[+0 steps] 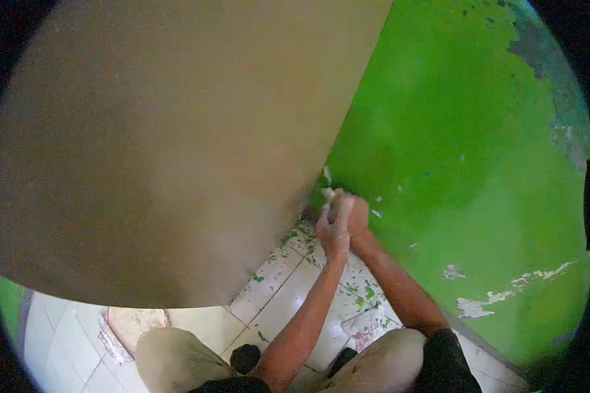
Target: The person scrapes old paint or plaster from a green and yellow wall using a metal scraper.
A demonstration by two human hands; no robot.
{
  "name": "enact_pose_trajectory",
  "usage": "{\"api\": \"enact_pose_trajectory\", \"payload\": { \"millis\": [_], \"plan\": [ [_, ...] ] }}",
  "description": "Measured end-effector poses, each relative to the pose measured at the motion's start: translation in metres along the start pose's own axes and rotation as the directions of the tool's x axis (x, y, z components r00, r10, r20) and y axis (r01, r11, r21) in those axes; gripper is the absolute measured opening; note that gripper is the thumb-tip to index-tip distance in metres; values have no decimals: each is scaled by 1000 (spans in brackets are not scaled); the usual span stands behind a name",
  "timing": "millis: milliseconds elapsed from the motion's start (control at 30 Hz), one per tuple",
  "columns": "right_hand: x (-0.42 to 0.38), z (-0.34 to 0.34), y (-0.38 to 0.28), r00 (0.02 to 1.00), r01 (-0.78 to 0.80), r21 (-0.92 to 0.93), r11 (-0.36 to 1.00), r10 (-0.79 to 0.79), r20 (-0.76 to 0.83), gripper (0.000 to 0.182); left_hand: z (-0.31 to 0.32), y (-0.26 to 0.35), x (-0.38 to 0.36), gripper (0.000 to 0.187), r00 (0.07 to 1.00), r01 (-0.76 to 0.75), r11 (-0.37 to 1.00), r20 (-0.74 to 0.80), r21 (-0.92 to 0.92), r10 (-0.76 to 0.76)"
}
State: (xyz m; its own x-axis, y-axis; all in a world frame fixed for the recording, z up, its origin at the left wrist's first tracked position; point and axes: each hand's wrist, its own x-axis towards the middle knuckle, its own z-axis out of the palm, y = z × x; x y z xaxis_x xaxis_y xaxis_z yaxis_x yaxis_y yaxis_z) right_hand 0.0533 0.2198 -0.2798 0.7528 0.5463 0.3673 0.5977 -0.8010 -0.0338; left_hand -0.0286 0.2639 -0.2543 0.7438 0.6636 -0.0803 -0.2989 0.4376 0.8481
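Observation:
My left hand [334,229] and my right hand [358,213] are pressed together, low against the green painted wall [452,118]. The fingers of both are closed. Whatever they grip is mostly hidden; a small pale tip [330,192] shows above the fingers at the wall. Around them the green paint has small white chipped spots [377,213]. Just left of my hands, the green wall meets a large brown panel [177,131] along a slanting edge.
Green paint flakes [370,290] litter the white tiled floor [282,295] below my hands. A dusty piece of board [134,321] lies at lower left. My bent knees [177,354] frame the bottom. A bare strip [505,291] and grey patches [537,49] mark the wall at right.

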Motion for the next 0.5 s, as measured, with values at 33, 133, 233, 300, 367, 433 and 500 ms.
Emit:
{"api": "enact_pose_trajectory", "payload": {
  "millis": [33, 133, 233, 300, 367, 433, 500],
  "plan": [
    [4, -12, -7, 1000, -9, 12, 1000, 9, 2, 19, 1, 19, -4, 69, 998, -13, 999, 59, -38, 15],
    [21, -91, -36, 986, -58, 71, 996, 68, -154, 23, 12, 28, 5, 73, 995, -76, 990, 80, 121, 67],
    [16, -30, -14, 986, -64, 99, 993, 78, -144, 23, 11, 37, -4, 80, 994, -82, 987, 83, 136, 71],
    [14, -29, -9, 985, -77, 113, 991, 93, -142, 24, 4, -2, 5, 83, 996, -86, 973, 15, 214, 85],
    [16, -62, -23, 990, -106, 7, 994, 106, -93, 19, 12, 30, -1, 82, 997, -78, 986, 38, 150, 73],
    [20, -93, -34, 984, -102, 34, 994, 106, -145, 22, 16, 50, 0, 82, 990, -52, 996, 137, 67, 43],
    [23, -109, -41, 977, -75, 49, 996, 83, -195, 26, 22, 62, -6, 82, 987, -141, 978, 104, 155, 126]
  ]
}}
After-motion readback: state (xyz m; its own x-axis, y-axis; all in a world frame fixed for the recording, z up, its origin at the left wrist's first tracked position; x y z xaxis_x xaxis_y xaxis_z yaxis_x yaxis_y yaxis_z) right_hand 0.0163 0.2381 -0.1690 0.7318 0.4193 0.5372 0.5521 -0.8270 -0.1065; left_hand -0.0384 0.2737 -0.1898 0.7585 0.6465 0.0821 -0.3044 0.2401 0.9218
